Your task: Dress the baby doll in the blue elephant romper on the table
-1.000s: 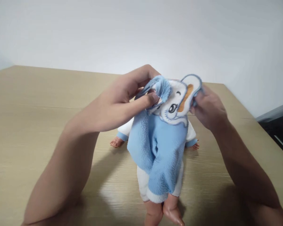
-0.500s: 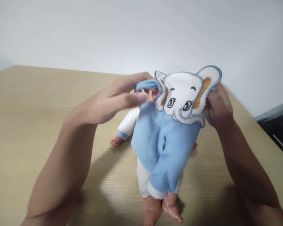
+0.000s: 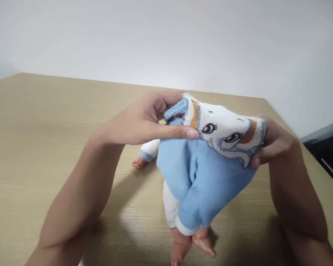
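Above the doll (image 3: pixel 181 242), the garment (image 3: pixel 208 184) tipped flatter; left hand (image 3: pixel 140 123) and right hand (image 3: pixel 279 144) fingers clamped its upper corners, apparently steadying it

Both forearms (image 3: pixel 79 192) are angled inward. Left hand (image 3: pixel 140 123) is held with thumb (image 3: pixel 174 131) extended, fingers (image 3: pixel 170 97) bent behind it. Right hand (image 3: pixel 281 144) is closed in a pinch, its thumb pointed toward the left.

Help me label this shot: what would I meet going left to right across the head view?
Left hand → embroidered elephant face → right hand → dark object at the right edge.
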A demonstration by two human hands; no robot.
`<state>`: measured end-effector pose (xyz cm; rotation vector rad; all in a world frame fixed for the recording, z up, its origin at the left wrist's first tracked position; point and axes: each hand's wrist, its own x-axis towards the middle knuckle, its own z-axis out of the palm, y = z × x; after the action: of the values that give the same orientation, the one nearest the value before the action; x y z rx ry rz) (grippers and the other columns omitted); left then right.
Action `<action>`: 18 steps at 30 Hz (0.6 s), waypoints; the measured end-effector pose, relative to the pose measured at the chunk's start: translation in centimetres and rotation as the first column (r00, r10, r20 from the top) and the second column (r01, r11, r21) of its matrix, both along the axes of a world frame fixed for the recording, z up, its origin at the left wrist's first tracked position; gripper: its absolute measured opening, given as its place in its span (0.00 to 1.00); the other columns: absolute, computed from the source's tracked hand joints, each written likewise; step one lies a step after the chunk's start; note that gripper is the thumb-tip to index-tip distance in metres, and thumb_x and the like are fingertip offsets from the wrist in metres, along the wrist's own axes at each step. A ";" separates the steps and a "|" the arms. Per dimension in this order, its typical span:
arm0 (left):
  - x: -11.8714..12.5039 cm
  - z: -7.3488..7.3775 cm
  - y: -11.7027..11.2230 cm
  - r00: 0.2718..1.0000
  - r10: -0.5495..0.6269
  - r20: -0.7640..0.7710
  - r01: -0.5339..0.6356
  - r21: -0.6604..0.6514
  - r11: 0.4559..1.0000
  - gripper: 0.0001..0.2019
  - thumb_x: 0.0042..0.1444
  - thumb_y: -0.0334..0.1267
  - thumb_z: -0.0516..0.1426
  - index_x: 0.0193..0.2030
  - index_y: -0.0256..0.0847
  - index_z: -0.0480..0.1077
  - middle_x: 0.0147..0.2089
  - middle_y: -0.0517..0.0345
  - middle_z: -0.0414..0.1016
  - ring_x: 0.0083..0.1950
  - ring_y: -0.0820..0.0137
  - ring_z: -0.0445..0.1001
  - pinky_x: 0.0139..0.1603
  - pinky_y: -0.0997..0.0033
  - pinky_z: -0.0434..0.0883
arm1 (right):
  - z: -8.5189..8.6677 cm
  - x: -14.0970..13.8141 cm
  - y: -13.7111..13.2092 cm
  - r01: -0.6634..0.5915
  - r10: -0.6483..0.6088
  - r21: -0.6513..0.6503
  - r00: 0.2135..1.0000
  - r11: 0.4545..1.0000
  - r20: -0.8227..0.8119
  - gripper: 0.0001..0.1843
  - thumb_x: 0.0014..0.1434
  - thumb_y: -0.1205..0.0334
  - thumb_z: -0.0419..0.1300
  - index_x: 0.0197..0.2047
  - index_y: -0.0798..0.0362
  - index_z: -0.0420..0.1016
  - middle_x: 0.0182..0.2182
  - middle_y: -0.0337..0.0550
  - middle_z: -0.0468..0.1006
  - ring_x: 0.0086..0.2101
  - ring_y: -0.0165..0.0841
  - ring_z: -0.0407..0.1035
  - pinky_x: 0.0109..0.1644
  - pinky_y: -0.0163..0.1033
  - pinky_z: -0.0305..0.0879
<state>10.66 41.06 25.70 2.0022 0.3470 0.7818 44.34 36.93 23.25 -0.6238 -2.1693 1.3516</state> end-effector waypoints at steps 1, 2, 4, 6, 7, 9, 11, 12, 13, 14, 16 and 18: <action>0.2 0.0 -0.1 0.999 0.012 0.040 -0.012 -0.008 1.000 0.10 0.63 0.45 0.77 0.43 0.47 0.84 0.42 0.57 0.86 0.43 0.62 0.85 0.40 0.67 0.82 | -0.2 -0.4 -0.3 0.077 -0.077 0.010 0.996 0.997 -0.050 0.21 0.56 0.48 0.84 0.49 0.47 0.91 0.44 0.48 0.92 0.46 0.48 0.87 0.50 0.45 0.86; 0.4 -0.1 -0.2 0.995 0.015 0.100 -0.014 -0.013 1.000 0.10 0.63 0.45 0.77 0.43 0.47 0.83 0.41 0.58 0.85 0.41 0.64 0.84 0.39 0.69 0.81 | -0.5 -0.8 -0.5 0.170 -0.166 0.022 0.979 0.985 -0.119 0.20 0.57 0.48 0.82 0.50 0.44 0.91 0.46 0.49 0.92 0.47 0.50 0.87 0.50 0.47 0.87; 1.0 -0.4 -0.3 0.970 0.027 0.241 -0.024 -0.016 1.000 0.10 0.66 0.44 0.76 0.43 0.46 0.82 0.39 0.61 0.81 0.39 0.70 0.80 0.39 0.72 0.80 | -1.0 -1.7 -0.6 0.348 -0.330 0.022 0.906 0.937 -0.263 0.22 0.60 0.43 0.79 0.55 0.38 0.89 0.53 0.48 0.91 0.54 0.52 0.86 0.57 0.50 0.87; 1.5 -0.6 -0.4 0.941 0.038 0.336 -0.043 0.008 0.999 0.10 0.68 0.44 0.75 0.43 0.45 0.81 0.38 0.63 0.79 0.39 0.73 0.78 0.40 0.74 0.78 | -1.3 -2.6 -0.3 0.414 -0.395 -0.005 0.865 0.910 -0.309 0.28 0.61 0.39 0.77 0.62 0.36 0.85 0.59 0.46 0.89 0.63 0.52 0.82 0.66 0.51 0.83; 1.8 -0.7 -0.4 0.936 0.045 0.350 -0.054 0.016 0.998 0.10 0.69 0.43 0.74 0.43 0.44 0.81 0.39 0.63 0.78 0.39 0.74 0.77 0.40 0.75 0.78 | -1.4 -3.0 -0.1 0.384 -0.375 -0.020 0.890 0.923 -0.260 0.30 0.61 0.40 0.78 0.63 0.37 0.84 0.60 0.45 0.88 0.65 0.52 0.81 0.68 0.51 0.82; 2.1 -0.8 -0.7 0.933 0.048 0.357 -0.054 0.008 0.998 0.09 0.69 0.41 0.74 0.44 0.43 0.80 0.39 0.63 0.77 0.38 0.74 0.77 0.40 0.75 0.78 | -1.3 -3.8 0.4 0.210 -0.213 -0.043 0.975 0.977 -0.069 0.29 0.58 0.46 0.81 0.59 0.45 0.85 0.57 0.46 0.89 0.63 0.50 0.82 0.67 0.49 0.82; 2.2 -0.7 -0.9 0.939 0.054 0.340 -0.040 -0.049 0.998 0.09 0.69 0.39 0.74 0.45 0.43 0.79 0.40 0.63 0.78 0.39 0.73 0.78 0.40 0.74 0.79 | -1.1 -4.7 0.8 0.003 0.003 -0.074 0.996 0.997 0.088 0.21 0.58 0.53 0.82 0.50 0.50 0.86 0.48 0.45 0.90 0.56 0.48 0.85 0.62 0.47 0.84; 2.0 -0.6 -0.9 0.946 0.060 0.319 -0.036 -0.079 0.996 0.10 0.67 0.38 0.74 0.45 0.44 0.78 0.40 0.62 0.79 0.39 0.72 0.79 0.41 0.73 0.80 | -1.0 -5.1 0.9 -0.062 0.071 -0.077 0.991 0.995 0.113 0.17 0.58 0.54 0.82 0.46 0.50 0.86 0.44 0.44 0.90 0.53 0.47 0.86 0.60 0.46 0.85; 1.7 -0.5 -0.9 0.956 0.055 0.288 -0.029 -0.094 0.995 0.11 0.65 0.38 0.76 0.46 0.44 0.78 0.41 0.61 0.80 0.40 0.71 0.80 0.41 0.73 0.81 | -0.9 -5.3 0.9 -0.092 0.098 -0.065 0.990 0.994 0.102 0.16 0.58 0.54 0.82 0.43 0.50 0.85 0.41 0.42 0.90 0.51 0.46 0.86 0.59 0.45 0.85; 1.3 -0.4 -0.7 0.973 0.043 0.228 -0.020 -0.101 0.995 0.12 0.64 0.38 0.76 0.47 0.44 0.79 0.42 0.60 0.81 0.41 0.69 0.81 0.42 0.72 0.81 | -0.9 -5.5 0.8 -0.087 0.090 -0.047 0.993 0.995 0.070 0.16 0.57 0.54 0.83 0.41 0.50 0.85 0.39 0.41 0.89 0.50 0.45 0.86 0.59 0.45 0.85; 0.3 -0.2 -0.2 0.998 -0.057 0.019 0.058 -0.076 0.995 0.12 0.64 0.40 0.76 0.48 0.44 0.80 0.43 0.57 0.83 0.41 0.65 0.83 0.39 0.71 0.82 | -0.7 -5.5 0.4 -0.028 0.029 -0.010 1.000 1.000 0.012 0.15 0.56 0.55 0.83 0.40 0.49 0.84 0.37 0.40 0.88 0.50 0.45 0.86 0.59 0.45 0.85; -0.8 -0.1 0.5 0.977 -0.112 -0.182 0.115 0.005 0.993 0.12 0.61 0.45 0.77 0.43 0.44 0.82 0.37 0.56 0.83 0.37 0.62 0.83 0.34 0.68 0.81 | -0.4 -5.0 -0.2 -0.003 0.004 0.010 1.000 1.000 -0.024 0.13 0.57 0.57 0.82 0.41 0.50 0.85 0.37 0.40 0.88 0.49 0.45 0.87 0.58 0.44 0.85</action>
<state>9.88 41.52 25.63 2.0936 0.3291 0.5328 39.31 36.76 22.84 -0.5973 -2.1580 1.3423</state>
